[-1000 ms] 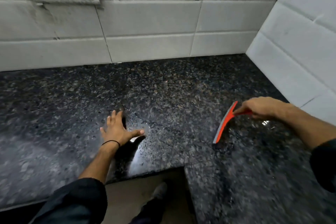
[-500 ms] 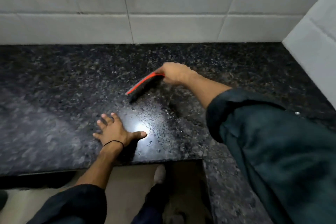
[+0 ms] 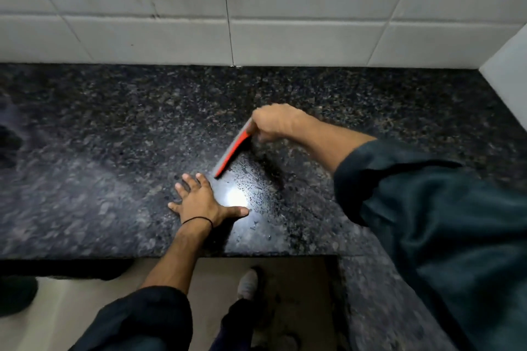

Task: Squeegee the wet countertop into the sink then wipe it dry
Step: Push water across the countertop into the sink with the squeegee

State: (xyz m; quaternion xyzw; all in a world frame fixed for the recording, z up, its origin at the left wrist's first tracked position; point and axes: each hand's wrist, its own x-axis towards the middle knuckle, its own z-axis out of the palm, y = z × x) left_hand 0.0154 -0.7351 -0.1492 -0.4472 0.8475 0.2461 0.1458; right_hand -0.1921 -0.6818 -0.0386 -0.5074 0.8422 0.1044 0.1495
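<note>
A dark speckled granite countertop [image 3: 114,128] fills the middle of the view, with water beads shining around a bright glare near its front edge. My right hand [image 3: 275,122] grips a red squeegee [image 3: 232,152] whose blade slants down to the left and touches the wet stone. My left hand [image 3: 199,201] lies flat on the counter with its fingers spread, just below and left of the blade's lower tip. No sink is in view.
White wall tiles [image 3: 299,40] stand along the back, and a second tiled wall [image 3: 510,71] closes the right side. The counter turns toward me at the right [image 3: 376,293]. Below the front edge are the floor and my shoe [image 3: 247,283].
My right hand first carried the squeegee from the right side to the middle. It has since drawn the blade toward my left hand, and the blade now stands steeper. My left hand stayed flat.
</note>
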